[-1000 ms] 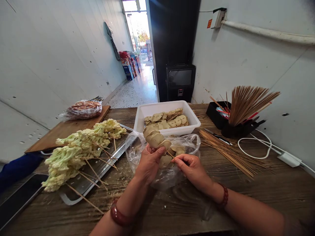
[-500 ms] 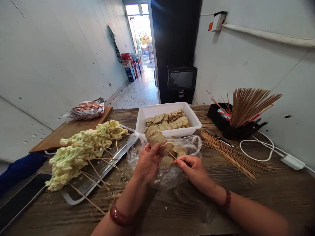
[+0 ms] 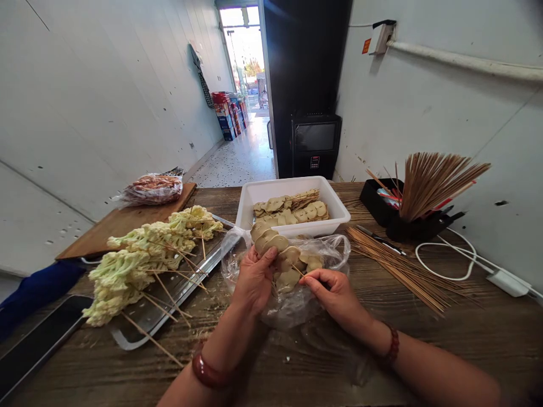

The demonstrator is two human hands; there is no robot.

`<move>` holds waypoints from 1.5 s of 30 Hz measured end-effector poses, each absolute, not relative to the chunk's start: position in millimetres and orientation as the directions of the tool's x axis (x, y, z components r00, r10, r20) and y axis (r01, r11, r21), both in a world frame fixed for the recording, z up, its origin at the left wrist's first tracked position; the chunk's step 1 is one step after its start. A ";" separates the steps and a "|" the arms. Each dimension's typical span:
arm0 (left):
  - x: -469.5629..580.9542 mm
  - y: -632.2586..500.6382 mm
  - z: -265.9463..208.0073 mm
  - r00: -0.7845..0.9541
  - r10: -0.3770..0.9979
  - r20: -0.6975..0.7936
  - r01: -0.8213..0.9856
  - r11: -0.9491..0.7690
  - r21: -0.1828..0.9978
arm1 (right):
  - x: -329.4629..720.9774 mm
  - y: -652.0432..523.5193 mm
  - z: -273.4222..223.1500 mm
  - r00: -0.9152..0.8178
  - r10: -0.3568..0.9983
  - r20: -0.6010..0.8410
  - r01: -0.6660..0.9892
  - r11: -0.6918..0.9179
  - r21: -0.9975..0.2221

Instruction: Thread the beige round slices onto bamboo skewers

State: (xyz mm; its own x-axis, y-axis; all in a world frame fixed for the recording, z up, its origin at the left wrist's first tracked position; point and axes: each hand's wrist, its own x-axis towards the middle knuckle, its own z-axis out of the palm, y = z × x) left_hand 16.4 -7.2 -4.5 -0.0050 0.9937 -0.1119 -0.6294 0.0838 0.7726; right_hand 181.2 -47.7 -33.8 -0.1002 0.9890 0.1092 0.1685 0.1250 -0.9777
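Note:
Pinched in my left hand (image 3: 257, 278) are several thin greyish-beige round slices (image 3: 268, 239), overlapping in a row on a skewer. My right hand (image 3: 333, 291) grips the bare lower end of that bamboo skewer (image 3: 298, 269) between thumb and fingertips. Beneath both hands spreads a clear plastic bag (image 3: 288, 311), with more loose slices (image 3: 311, 260) showing in it. Just behind, a white plastic tub (image 3: 250, 198) contains finished skewers of the same slices (image 3: 311, 211).
Skewered cauliflower (image 3: 139, 254) lies on a metal tray (image 3: 186, 294) at left, near a phone (image 3: 46, 339). Behind it a bagged food bundle (image 3: 155, 188) rests on a wooden board (image 3: 106, 226). Loose skewers (image 3: 394, 265), a black holder (image 3: 409, 229) and a white cable (image 3: 445, 277) are at right.
The uppermost part of the slice row has shifted slightly, and the slice nearest my right hand now lies closer against the others. Both hands keep their grip; the view has shifted slightly.

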 end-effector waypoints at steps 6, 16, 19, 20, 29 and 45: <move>19.2 -8.0 -5.3 0.005 0.994 -0.107 -0.650 0.084 0.755 | 181.3 -47.8 -35.2 -0.089 0.988 0.123 0.178 0.137 -0.974; 6.4 -4.5 -0.2 0.013 0.991 -0.130 -0.667 0.106 0.737 | 181.5 -49.8 -33.0 -0.104 0.989 0.102 0.161 0.118 -0.980; 0.0 -0.9 2.9 -0.040 0.991 -0.127 -0.698 0.063 0.713 | 181.4 -50.2 -33.0 -0.120 0.987 0.103 0.183 0.124 -0.975; -1.4 -0.2 3.9 -0.051 0.991 -0.126 -0.700 0.055 0.712 | 181.4 -50.2 -33.1 -0.126 0.986 0.105 0.193 0.129 -0.973; -1.8 1.1 1.6 -0.125 0.985 -0.123 -0.675 0.006 0.738 | 180.8 -49.9 -38.8 -0.144 0.984 0.101 0.198 0.129 -0.972; 0.2 1.1 -1.3 -0.112 0.984 -0.139 -0.681 0.026 0.732 | 181.2 -50.3 -37.2 -0.130 0.985 0.116 0.209 0.142 -0.968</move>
